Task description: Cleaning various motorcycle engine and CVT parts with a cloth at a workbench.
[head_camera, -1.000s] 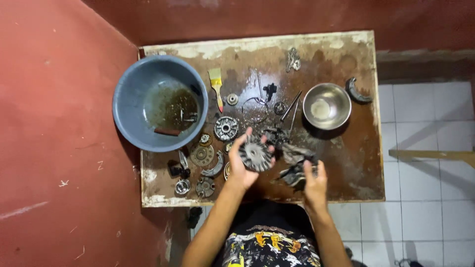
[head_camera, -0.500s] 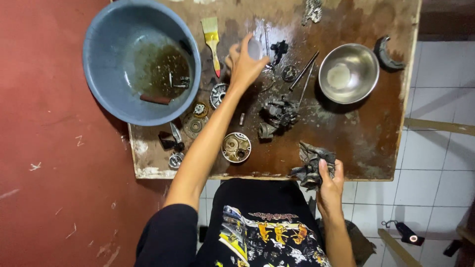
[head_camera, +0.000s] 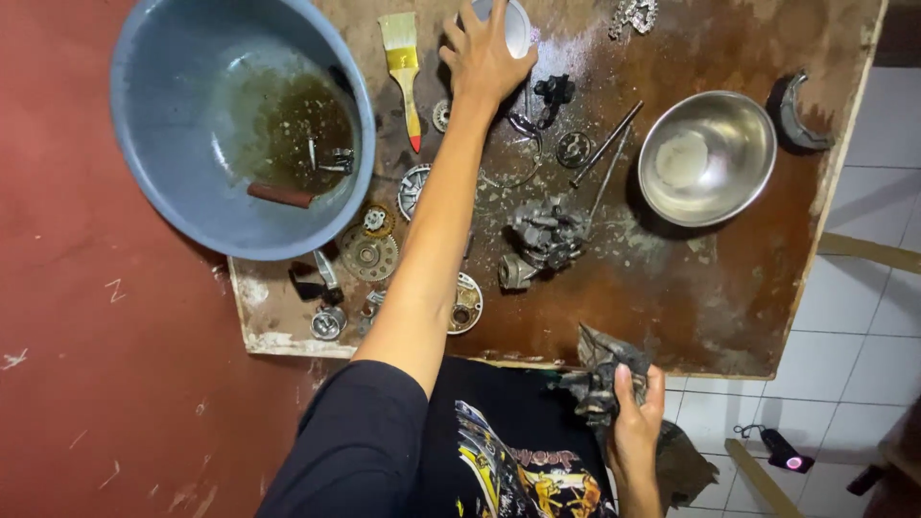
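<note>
Reach has lengthened since a second ago: the left hand (head_camera: 484, 58), then holding a toothed gear near the body, now closes its grip on a white cup (head_camera: 508, 24) at the counter's (head_camera: 729, 288) far edge, while the right hand (head_camera: 633, 417) still clutches a greasy engine part (head_camera: 600, 369) at the near edge.

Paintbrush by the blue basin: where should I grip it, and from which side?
Probably by the yellow handle. The paintbrush lies flat on the table, bristles toward the far edge, red handle tip pointing back at the person. Come from above, on the basin side, since the left hand and forearm crowd the other side.
</note>
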